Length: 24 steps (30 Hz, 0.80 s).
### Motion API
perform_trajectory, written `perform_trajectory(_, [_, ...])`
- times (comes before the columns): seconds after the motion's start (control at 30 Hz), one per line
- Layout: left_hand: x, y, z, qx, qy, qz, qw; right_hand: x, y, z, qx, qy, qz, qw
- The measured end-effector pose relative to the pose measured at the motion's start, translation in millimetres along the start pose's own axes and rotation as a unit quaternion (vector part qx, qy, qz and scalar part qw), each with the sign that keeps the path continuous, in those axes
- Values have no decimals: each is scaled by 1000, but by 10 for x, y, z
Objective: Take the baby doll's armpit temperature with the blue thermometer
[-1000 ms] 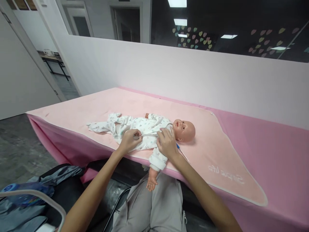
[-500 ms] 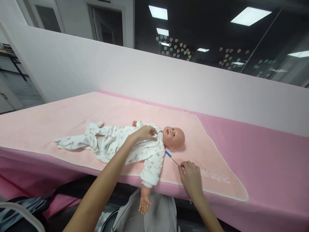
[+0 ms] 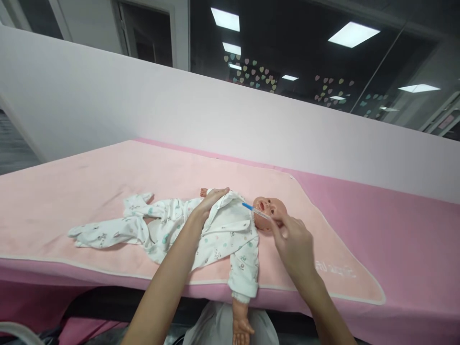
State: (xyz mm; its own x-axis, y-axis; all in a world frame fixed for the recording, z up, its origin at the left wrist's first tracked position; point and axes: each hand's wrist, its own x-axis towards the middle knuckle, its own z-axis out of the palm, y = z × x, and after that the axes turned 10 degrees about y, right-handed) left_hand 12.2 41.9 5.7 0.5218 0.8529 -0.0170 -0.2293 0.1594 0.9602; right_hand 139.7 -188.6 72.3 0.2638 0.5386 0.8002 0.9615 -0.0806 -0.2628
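A baby doll [image 3: 271,208] lies on its back, head to the right, dressed in a white printed suit [image 3: 223,239]. At its chest my left hand [image 3: 212,199] is closed on the front flap of the suit, holding it raised and folded open; the fingertips are partly hidden. My right hand [image 3: 293,235] pinches a thin thermometer [image 3: 260,212] by its clear end. Its blue end points left, over the doll's neck and collar. One doll arm [image 3: 240,316] hangs over the near table edge.
A pale pink mat [image 3: 100,167] with a white border lies under the doll, over a darker pink cover [image 3: 359,211]. Behind stands a low white partition [image 3: 143,110], with a dark window [image 3: 305,43] above it. My knees [image 3: 215,326] are below the near edge.
My right hand has lifted the thermometer from beside the doll's shoulder up and left, over its neck. My left hand has pulled the suit's front flap open. The view has shifted slightly.
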Motion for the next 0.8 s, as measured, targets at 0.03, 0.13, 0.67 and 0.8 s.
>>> perform_trajectory(0.03, [-6,7,6,-3,-2,0,1000,92,-38,158,-10,-32,-28,999])
perform_trajectory(0.13, [-21,24,16,-20,-6,5,1000,309,-84,666,-102,-94,-65,988])
perform_trajectory(0.67, [2,8,26,205,99,112,967,533,-55,1540,-140,-234,-188,944])
perform_trajectory(0.8, [167,-50,-60,310,279,161,894,392,-90,1343,-120,-195,-289,930])
